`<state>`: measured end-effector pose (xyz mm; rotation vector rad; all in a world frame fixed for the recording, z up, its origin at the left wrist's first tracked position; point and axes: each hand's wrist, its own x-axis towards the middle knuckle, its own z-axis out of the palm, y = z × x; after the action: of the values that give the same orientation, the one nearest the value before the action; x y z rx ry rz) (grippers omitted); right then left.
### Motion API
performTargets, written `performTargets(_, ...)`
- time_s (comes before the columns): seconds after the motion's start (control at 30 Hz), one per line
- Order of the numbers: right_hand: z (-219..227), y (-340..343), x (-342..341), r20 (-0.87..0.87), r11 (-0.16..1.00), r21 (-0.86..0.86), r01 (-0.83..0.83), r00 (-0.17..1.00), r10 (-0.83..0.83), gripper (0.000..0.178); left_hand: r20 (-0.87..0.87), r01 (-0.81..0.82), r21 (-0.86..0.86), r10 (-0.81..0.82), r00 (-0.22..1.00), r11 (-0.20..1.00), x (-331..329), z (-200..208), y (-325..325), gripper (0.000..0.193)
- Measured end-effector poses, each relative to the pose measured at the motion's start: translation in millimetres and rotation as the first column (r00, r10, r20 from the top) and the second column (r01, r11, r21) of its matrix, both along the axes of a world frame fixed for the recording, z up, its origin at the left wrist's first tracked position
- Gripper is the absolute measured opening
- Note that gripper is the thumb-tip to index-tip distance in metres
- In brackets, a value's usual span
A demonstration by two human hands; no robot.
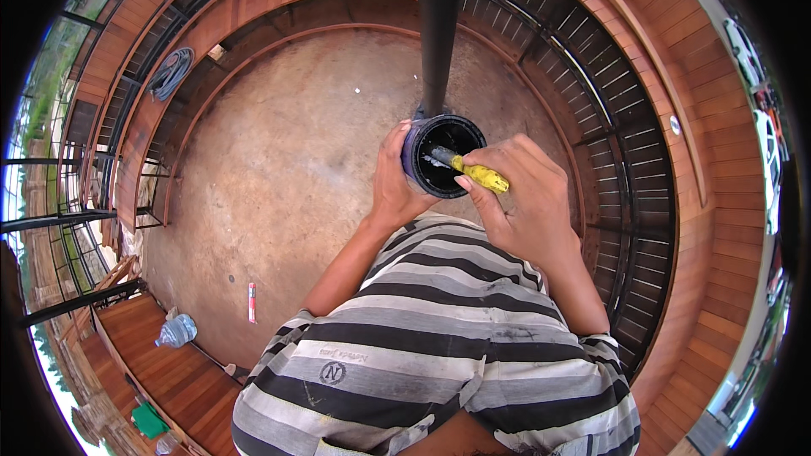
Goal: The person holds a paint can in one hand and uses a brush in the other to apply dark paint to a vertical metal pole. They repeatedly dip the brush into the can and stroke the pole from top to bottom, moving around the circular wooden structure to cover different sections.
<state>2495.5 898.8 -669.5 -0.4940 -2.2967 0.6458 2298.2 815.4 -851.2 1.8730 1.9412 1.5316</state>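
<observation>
My left hand (395, 181) is wrapped round the left side of a round, dark paint pot (411, 159) with a black rim and a black inside. Between the thumb and fingers of my right hand (530, 194) is a paintbrush with a yellow, paint-marked handle (486, 176). The brush's grey end points down into the pot's mouth, with pale streaks beside it; its bristle tips cannot be made out. Just beyond the pot stands a black post (439, 29), running up to the top of the view.
A curved wooden bench with dark slatted railing (612, 110) rings the concrete floor (270, 160). Coiled grey hose (171, 73) lies at the far left. A red and white tube (252, 302) is on the floor; a clear plastic bottle (176, 331) and green object (149, 420) are lower left.
</observation>
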Motion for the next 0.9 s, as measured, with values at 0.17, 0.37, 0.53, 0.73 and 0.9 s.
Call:
performTargets(0.17, -31.7, 1.3, 22.3, 0.037, 0.996, 0.0, -0.095, 0.995, 0.094, 0.038, 0.085, 0.053, -0.041, -0.049, 0.995, 0.998, 25.0, -1.4, -3.0, 0.121)
performTargets(0.37, -36.1, -8.1, 37.2, 0.184, 0.994, 0.094, 0.051, 0.981, -0.068, 0.048, 0.017, 0.065, -0.059, -0.064, 0.998, 0.996, 38.7, -2.7, -8.2, 0.121)
performTargets(0.53, -61.6, -22.3, 36.9, 0.194, 0.992, 0.066, 0.105, 0.974, -0.116, 0.048, 0.074, 0.106, -0.103, -0.099, 0.992, 0.989, 41.9, -12.0, -18.4, 0.122)
performTargets(0.73, -72.7, -36.2, 23.4, 0.097, 0.983, 0.013, 0.18, 0.979, -0.181, 0.044, 0.102, 0.187, -0.16, -0.172, 0.98, 0.969, 28.1, -18.0, -35.0, 0.124)
performTargets(0.9, -70.7, -49.4, -5.4, 0.205, 0.991, -0.013, 0.131, 0.971, -0.126, 0.04, 0.136, 0.262, -0.274, -0.232, 0.963, 0.925, -10.1, -26.0, -36.6, 0.129)
